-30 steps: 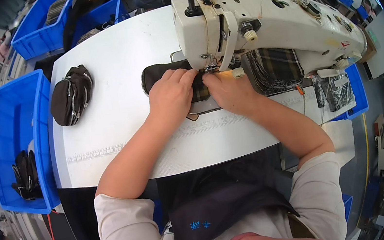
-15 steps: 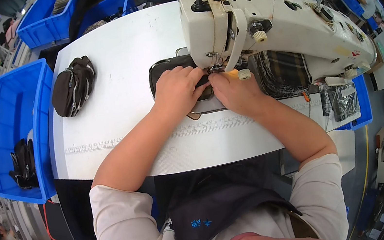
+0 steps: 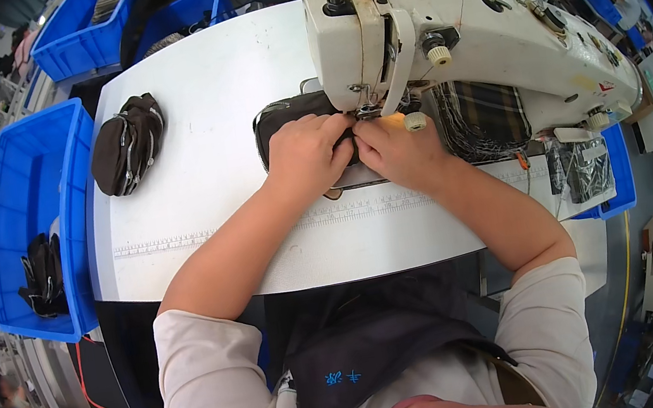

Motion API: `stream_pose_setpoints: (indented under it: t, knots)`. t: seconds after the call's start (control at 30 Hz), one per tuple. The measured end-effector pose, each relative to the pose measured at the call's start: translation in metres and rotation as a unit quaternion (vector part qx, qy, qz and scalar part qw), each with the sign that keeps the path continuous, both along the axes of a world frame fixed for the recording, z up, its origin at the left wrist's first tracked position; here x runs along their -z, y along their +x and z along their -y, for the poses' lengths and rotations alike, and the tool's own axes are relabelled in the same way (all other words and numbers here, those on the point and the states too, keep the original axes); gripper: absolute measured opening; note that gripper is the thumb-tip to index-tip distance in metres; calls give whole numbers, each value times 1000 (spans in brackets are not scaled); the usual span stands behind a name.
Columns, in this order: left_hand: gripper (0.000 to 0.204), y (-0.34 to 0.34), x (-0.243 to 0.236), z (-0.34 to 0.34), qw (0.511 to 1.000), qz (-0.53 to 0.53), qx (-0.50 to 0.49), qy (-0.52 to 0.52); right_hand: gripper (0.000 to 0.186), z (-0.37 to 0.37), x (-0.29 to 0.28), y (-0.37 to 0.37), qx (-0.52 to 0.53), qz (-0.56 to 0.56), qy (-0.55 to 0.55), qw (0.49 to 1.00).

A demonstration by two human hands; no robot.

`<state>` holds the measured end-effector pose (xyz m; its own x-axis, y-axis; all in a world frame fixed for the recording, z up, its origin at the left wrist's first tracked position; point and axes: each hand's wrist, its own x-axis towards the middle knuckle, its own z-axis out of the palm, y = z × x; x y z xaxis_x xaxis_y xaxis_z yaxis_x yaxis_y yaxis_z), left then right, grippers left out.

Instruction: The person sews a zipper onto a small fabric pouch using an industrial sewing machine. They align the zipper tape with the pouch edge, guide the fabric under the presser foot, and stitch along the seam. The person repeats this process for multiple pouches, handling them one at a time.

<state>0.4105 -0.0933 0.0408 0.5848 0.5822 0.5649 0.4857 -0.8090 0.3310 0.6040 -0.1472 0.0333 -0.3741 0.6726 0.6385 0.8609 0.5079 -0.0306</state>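
A dark fabric piece point(image 3: 273, 130) with a pale-trimmed edge, like a pouch panel, lies under the needle of a white sewing machine point(image 3: 477, 24). My left hand point(image 3: 305, 155) lies over its right part, fingers bent and closed on the cloth beside the presser foot point(image 3: 366, 113). Just right of it, my right hand point(image 3: 404, 153) pinches the fabric close in front of the foot. Both sets of fingertips nearly meet, and they hide the edge between them. A small tan tab point(image 3: 333, 194) peeks out below my left hand.
Stacked dark pouches point(image 3: 128, 146) sit at the table's left. A blue bin point(image 3: 0, 208) beside the table holds dark pieces point(image 3: 42, 276). Under the machine arm lies a stack of plaid fabric point(image 3: 486, 119); a plastic-wrapped pack point(image 3: 582, 166) is at the right edge.
My right fingers have drawn slightly left and curled more tightly by the presser foot. Less of the fabric and tan tab shows between and below my hands. The pouch stack stays put.
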Motion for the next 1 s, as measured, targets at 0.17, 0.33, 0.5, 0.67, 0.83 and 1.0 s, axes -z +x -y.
stream_pose_setpoints:
  t: [0.17, 0.33, 0.5, 0.67, 0.83, 1.0]
  knots:
    - [26, -9, -15, 3, 989, -34, 35, -137, 17, -1, -1, 0, 13, 16, 4, 1000]
    - [32, -26, -13, -16, 957, -6, 140, -254, 16, 0, 6, 2, 32, 85, 24, 996]
    - [26, -23, -16, -20, 963, -55, 119, -236, 13, -1, 5, 1, 14, 79, 6, 997]
    - [19, -15, -17, -17, 980, -93, 91, -153, 8, 3, 2, 2, -5, 56, -28, 998]
    - [17, -20, -11, -23, 977, -46, 125, -165, 11, 11, -5, 6, -7, 75, -44, 996]
    - [14, -25, -11, -30, 971, -62, 149, -173, 17, 31, -11, -1, -38, 119, -113, 986]
